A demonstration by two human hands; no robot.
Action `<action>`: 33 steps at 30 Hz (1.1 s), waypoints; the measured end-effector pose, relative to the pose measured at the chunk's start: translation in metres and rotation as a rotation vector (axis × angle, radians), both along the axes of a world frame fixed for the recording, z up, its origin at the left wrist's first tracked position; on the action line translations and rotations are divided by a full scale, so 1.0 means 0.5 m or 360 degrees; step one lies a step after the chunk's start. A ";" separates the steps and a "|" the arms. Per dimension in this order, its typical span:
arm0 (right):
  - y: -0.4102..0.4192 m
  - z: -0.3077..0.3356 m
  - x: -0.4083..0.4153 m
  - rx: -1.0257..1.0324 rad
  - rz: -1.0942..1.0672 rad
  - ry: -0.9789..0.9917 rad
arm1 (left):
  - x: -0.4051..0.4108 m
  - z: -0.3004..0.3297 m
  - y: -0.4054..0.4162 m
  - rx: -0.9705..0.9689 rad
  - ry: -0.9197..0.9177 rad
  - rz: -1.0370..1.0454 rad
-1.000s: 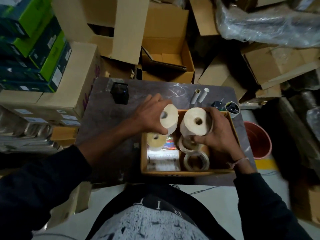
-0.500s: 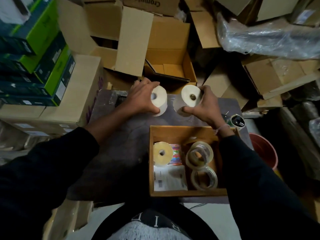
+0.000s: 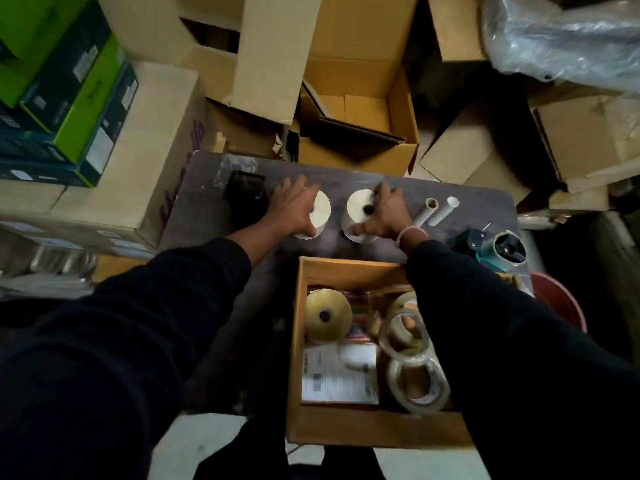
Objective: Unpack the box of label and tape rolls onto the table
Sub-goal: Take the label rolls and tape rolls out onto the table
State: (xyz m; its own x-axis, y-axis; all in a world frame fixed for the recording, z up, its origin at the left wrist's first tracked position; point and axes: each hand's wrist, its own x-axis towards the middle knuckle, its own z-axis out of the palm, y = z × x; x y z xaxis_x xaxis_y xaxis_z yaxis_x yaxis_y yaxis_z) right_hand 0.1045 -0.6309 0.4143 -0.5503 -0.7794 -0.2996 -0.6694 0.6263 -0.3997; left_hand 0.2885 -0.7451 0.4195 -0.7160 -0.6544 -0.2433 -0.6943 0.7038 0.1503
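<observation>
Two white label rolls stand upright at the far side of the dark table (image 3: 207,216). My left hand (image 3: 292,207) grips the left label roll (image 3: 320,211). My right hand (image 3: 384,214) grips the right label roll (image 3: 358,207). Nearer to me, the open cardboard box (image 3: 363,427) holds a yellowish roll (image 3: 327,315), two clear tape rolls (image 3: 415,379), a printed sheet (image 3: 337,374) and some colourful items. My right sleeve hides the box's right part.
A black device (image 3: 244,188) stands left of my left hand. Two white tubes (image 3: 434,211) and a tape dispenser (image 3: 498,251) lie on the table's right side. Cardboard boxes (image 3: 356,109) crowd behind the table, green boxes (image 3: 69,91) at left, a red bucket (image 3: 561,299) at right.
Both hands lifted the two white label rolls out of the box, carried them away from me and brought them down upright on the table's far side.
</observation>
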 end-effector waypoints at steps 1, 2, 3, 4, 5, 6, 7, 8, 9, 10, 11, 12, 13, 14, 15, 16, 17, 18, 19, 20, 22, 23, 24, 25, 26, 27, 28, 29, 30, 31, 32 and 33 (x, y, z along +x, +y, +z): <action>-0.007 -0.004 -0.006 0.0002 0.0012 -0.0001 | -0.005 -0.006 -0.005 0.0009 -0.0001 0.0009; -0.014 -0.007 -0.010 -0.0003 0.0029 0.0005 | -0.009 -0.012 -0.010 0.0011 -0.0004 0.0019; -0.020 -0.012 -0.013 0.0002 0.0042 0.0020 | -0.015 -0.018 -0.014 0.0010 -0.0008 0.0029; -0.028 -0.017 -0.014 0.0006 0.0054 0.0038 | -0.021 -0.022 -0.018 0.0006 -0.0005 0.0036; -0.033 -0.024 -0.014 0.0014 0.0065 0.0039 | -0.027 -0.028 -0.020 0.0002 -0.0002 0.0043; -0.038 -0.032 -0.012 0.0032 0.0084 0.0032 | -0.032 -0.035 -0.021 0.0003 -0.0005 0.0048; -0.042 -0.042 -0.009 0.0053 0.0108 0.0029 | -0.036 -0.043 -0.020 0.0013 -0.0015 0.0053; -0.045 -0.051 -0.006 0.0072 0.0136 0.0035 | -0.038 -0.053 -0.019 0.0034 -0.0027 0.0065; -0.048 -0.059 -0.003 0.0088 0.0156 0.0036 | -0.038 -0.061 -0.017 0.0061 -0.0036 0.0085; -0.050 -0.063 -0.001 0.0101 0.0160 0.0030 | -0.037 -0.067 -0.015 0.0089 -0.0039 0.0107; -0.051 -0.064 0.002 0.0118 0.0158 0.0020 | -0.037 -0.069 -0.014 0.0110 -0.0035 0.0122; -0.050 -0.064 0.003 0.0132 0.0158 0.0016 | -0.038 -0.069 -0.013 0.0126 -0.0028 0.0130; -0.049 -0.063 0.005 0.0144 0.0160 0.0006 | -0.038 -0.067 -0.012 0.0147 -0.0021 0.0134; -0.047 -0.059 0.006 0.0155 0.0166 -0.0005 | -0.037 -0.062 -0.010 0.0176 -0.0014 0.0133; -0.045 -0.053 0.008 0.0168 0.0174 -0.0021 | -0.035 -0.057 -0.008 0.0207 -0.0004 0.0122; -0.042 -0.045 0.009 0.0184 0.0177 -0.0040 | -0.033 -0.053 -0.006 0.0237 0.0010 0.0103; -0.039 -0.033 0.009 0.0195 0.0175 -0.0058 | -0.030 -0.047 -0.003 0.0254 0.0033 0.0077; -0.034 -0.019 0.009 0.0205 0.0169 -0.0066 | -0.027 -0.039 0.002 0.0263 0.0060 0.0057; -0.027 -0.002 0.009 0.0211 0.0164 -0.0059 | -0.024 -0.027 0.008 0.0272 0.0103 0.0041; -0.018 0.021 0.010 0.0208 0.0165 -0.0028 | -0.020 -0.010 0.017 0.0292 0.0169 0.0038; 0.007 0.075 0.014 0.0111 0.0188 0.0056 | -0.010 0.034 0.039 0.0342 0.0334 0.0051; 0.024 0.103 0.017 0.0024 0.0197 0.0081 | -0.002 0.059 0.053 0.0358 0.0427 0.0055; 0.045 0.130 0.020 -0.0085 0.0188 0.0085 | 0.006 0.084 0.070 0.0364 0.0527 0.0061; 0.068 0.154 0.024 -0.0195 0.0156 0.0059 | 0.015 0.106 0.089 0.0353 0.0624 0.0061; 0.095 0.178 0.029 -0.0296 0.0112 0.0008 | 0.025 0.126 0.109 0.0337 0.0700 0.0054; 0.125 0.201 0.036 -0.0384 0.0074 -0.0060 | 0.035 0.145 0.129 0.0325 0.0763 0.0038; 0.154 0.222 0.043 -0.0451 0.0052 -0.0152 | 0.043 0.161 0.151 0.0330 0.0825 0.0024; 0.184 0.243 0.051 -0.0494 0.0054 -0.0289 | 0.051 0.174 0.174 0.0360 0.0886 0.0004; 0.216 0.260 0.057 -0.0504 0.0077 -0.0458 | 0.057 0.186 0.200 0.0392 0.0937 -0.0035; 0.245 0.274 0.059 -0.0469 0.0127 -0.0622 | 0.061 0.194 0.224 0.0404 0.0977 -0.0093; 0.271 0.280 0.059 -0.0378 0.0204 -0.0738 | 0.065 0.198 0.249 0.0410 0.0999 -0.0160; 0.294 0.282 0.059 -0.0245 0.0309 -0.0793 | 0.069 0.200 0.274 0.0450 0.0995 -0.0213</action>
